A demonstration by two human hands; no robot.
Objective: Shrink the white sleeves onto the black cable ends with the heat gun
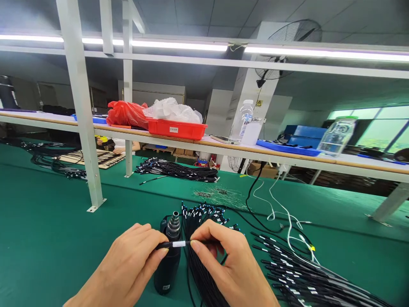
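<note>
Between my two hands a black cable (178,244) with a white label sleeve is stretched level. My left hand (134,260) pinches its left end between thumb and fingers, and my right hand (223,256) pinches it just right of the sleeve. Behind the cable stands a black heat gun (168,268), upright, its metal nozzle (174,224) pointing up below the cable's height in the picture. A bundle of black cables (201,264) with blue and white tips lies beside it, partly hidden by my right hand.
More labelled black cables (294,268) lie at the right, another bundle (179,170) further back. Thin wire scraps (220,195) and white cords (289,217) lie on the green table (41,238). A raised shelf (220,145) carries a red bin (175,129). Behind it, a person's hand (119,150) shows.
</note>
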